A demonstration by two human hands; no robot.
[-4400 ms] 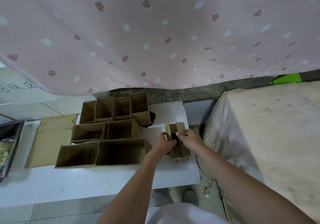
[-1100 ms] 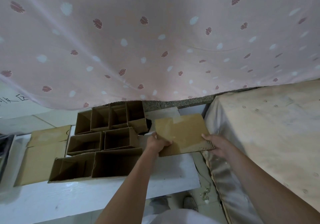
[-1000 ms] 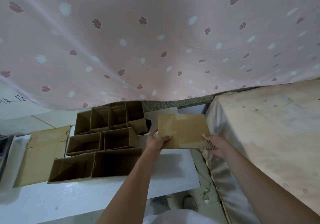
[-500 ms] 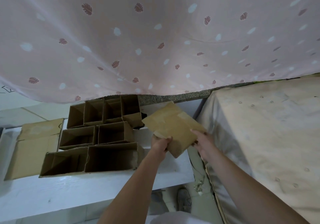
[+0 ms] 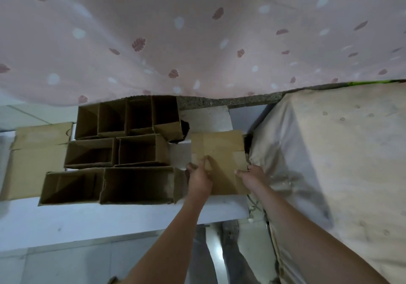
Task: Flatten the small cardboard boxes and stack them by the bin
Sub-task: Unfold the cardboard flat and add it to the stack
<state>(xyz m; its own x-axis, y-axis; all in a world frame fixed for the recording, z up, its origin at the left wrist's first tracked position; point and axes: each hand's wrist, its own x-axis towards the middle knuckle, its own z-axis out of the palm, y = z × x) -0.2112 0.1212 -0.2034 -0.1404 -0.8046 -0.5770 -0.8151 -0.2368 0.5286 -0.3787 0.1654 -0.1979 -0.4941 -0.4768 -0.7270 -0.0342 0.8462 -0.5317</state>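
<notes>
1. Head view: a flattened box (image 5: 217, 158) lies at the right end of the white table (image 5: 123, 218), reaching the right edge, with both hands on its near half.
2. The left hand (image 5: 198, 179) grips the left near part of the flattened box, thumb laid on top of the panel and fingers curled at its edge.
3. The right hand (image 5: 252, 175) holds the right near corner, thumb on the top face; the other fingers are hidden underneath, so how far they wrap I cannot tell.
4. The open boxes (image 5: 123, 149), still standing as tubes, fill the middle of the table in three rows, from the far edge to near the front edge, just left of the flattened box.
5. A larger flat cardboard sheet (image 5: 33, 156) lies at the left end of the table. No bin shows in this view.
6. Handling, as a judgement: the flattened box looks light and fairly stiff across its panels but weak along its creases, so it will fold or spring back there. Its surface is dry and matt, not likely to slip.
7. Best hold, I would say, is at two opposite edges with thumb above and fingers below, or a flat palm pressed over the crease to keep it down.
8. A cloth-covered block (image 5: 329, 163) stands against the table's right edge, and a patterned pink cloth (image 5: 197, 31) hangs over the far edge.
</notes>
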